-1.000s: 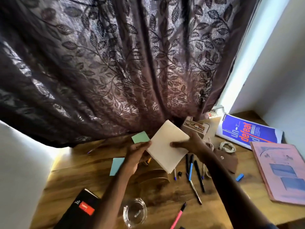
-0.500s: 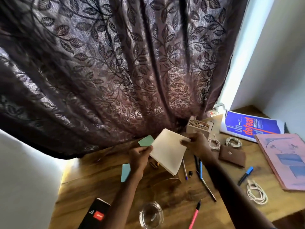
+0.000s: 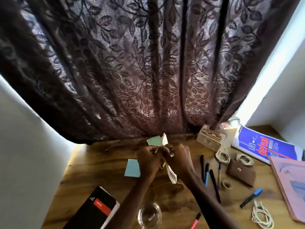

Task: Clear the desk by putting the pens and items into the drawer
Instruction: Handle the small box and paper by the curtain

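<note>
My left hand [image 3: 147, 160] and my right hand [image 3: 179, 158] are pressed together over the middle of the wooden desk [image 3: 102, 177], both gripping a cream paper pad [image 3: 171, 175] that is turned on edge and bent between them. Several pens [image 3: 210, 175] lie on the desk just right of my right forearm. A blue-capped marker [image 3: 250, 197] lies further right, and a pink pen [image 3: 195, 221] sits near the front edge. No drawer is in view.
A green note [image 3: 154, 140] and a blue note [image 3: 132, 167] lie by my hands. A black notebook [image 3: 94, 210] and glass dish [image 3: 149, 215] sit in front. At right lie coiled cables [image 3: 222, 157], brown pouch [image 3: 241, 173], tape roll [image 3: 227, 184], small box [image 3: 208, 140], blue magazine [image 3: 264, 144], pink book [image 3: 292, 185]. A dark curtain [image 3: 148, 71] hangs behind.
The pad, held flat and spread between my hands, has been turned on edge and squeezed as both hands came together. The view has shifted left and lifted, showing more of the desk's right side.
</note>
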Tool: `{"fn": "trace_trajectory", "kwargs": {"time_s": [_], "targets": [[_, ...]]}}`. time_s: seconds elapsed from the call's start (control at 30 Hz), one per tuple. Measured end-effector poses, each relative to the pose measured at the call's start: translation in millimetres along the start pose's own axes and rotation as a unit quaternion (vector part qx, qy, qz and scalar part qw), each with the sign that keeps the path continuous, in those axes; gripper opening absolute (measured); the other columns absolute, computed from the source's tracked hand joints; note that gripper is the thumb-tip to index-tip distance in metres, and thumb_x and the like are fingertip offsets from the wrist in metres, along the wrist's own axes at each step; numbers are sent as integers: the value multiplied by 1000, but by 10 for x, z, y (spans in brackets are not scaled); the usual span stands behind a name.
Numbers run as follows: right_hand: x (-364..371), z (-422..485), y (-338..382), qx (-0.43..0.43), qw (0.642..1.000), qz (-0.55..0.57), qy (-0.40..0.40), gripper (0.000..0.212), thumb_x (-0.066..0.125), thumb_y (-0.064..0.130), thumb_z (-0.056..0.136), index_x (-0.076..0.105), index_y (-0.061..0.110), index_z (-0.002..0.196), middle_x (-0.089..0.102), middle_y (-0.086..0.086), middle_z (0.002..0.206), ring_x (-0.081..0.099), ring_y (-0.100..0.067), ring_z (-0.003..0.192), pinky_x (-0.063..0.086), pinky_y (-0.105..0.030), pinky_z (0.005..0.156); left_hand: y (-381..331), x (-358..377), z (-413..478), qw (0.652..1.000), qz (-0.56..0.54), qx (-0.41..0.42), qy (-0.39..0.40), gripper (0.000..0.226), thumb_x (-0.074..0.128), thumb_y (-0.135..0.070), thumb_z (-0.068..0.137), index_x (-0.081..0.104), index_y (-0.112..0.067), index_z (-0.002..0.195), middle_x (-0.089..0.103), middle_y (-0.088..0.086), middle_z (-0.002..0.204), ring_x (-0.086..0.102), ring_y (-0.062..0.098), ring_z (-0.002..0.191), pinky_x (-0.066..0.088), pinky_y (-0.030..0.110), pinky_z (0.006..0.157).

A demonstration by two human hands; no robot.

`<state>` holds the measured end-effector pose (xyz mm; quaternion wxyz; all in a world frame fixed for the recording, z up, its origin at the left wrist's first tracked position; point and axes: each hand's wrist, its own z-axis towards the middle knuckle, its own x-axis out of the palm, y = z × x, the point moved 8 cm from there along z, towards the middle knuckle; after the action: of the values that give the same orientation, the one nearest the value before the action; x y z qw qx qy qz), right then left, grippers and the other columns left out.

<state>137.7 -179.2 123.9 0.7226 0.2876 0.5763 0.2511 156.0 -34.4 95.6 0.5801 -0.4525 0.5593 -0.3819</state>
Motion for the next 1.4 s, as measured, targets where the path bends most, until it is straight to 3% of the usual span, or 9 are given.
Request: {"fn": "trace_trajectory", "kwargs": {"time_s": [0.23,0.43,0.53,0.7,0.87,1.03,1.13,1.23,1.4], "targets": [[-114,-139,205,-48,995,86,-23,12,73,34,89,78,26,82,76,17,78,69,9,72,56,-20,57,86,-131,7,998,-48,-49,-7,28,73,-59,61,77,-33,67,76,-2,67,76,21,66,63,52,66],[-129,-205,123,-25,995,96,-19,8,73,34,91,80,31,88,76,20,84,69,10,75,57,-21,57,-56,-86,-70,998,-48,-48,14,19,70,-54,65,77,-36,64,76,-2,69,76,21,68,62,53,68],[-127,-186,18,-12,999,49,8,17,80,40,81,77,36,97,75,24,93,70,9,81,57,-18,62,-6,4,-48,994,-41,-77,63,38,61,-55,81,78,-21,75,78,1,78,76,23,78,62,55,76],[-293,-247,-40,-1,998,59,21,25,88,48,67,77,33,83,74,23,83,68,9,76,54,-14,64,40,234,-62,973,-22,-152,172,63,48,-68,73,74,-16,95,78,7,93,74,27,92,59,56,85],[-297,-209,-107,-16,998,19,62,18,89,41,68,74,33,73,71,26,75,68,7,70,56,-27,62,-257,261,-182,971,70,-102,205,41,41,-49,91,58,-13,103,68,13,119,66,30,107,54,47,96],[-269,-129,-161,-41,997,-18,70,25,86,30,75,64,41,66,65,27,66,64,4,66,49,-18,57,-387,262,-122,957,200,-23,211,49,38,-36,107,40,-14,151,50,10,150,52,24,133,42,32,101],[-263,-78,-238,-39,995,-37,85,22,83,29,77,67,43,70,67,25,71,63,6,70,52,-21,61,-420,137,-62,953,243,34,178,54,49,-36,104,37,-17,153,58,9,142,62,17,115,50,25,89],[-261,-50,-256,-50,992,-52,105,44,83,24,76,54,51,57,59,31,61,58,7,65,41,-12,58,-365,45,-23,943,265,113,168,71,69,-43,91,36,-23,151,66,-3,119,61,15,110,52,38,95],[-210,-31,-220,-79,984,-26,155,12,86,21,75,76,25,79,59,42,67,60,11,67,41,-8,58,-112,188,-14,899,315,185,241,49,84,-42,77,70,-27,122,65,-5,126,57,14,119,48,36,98]]}}
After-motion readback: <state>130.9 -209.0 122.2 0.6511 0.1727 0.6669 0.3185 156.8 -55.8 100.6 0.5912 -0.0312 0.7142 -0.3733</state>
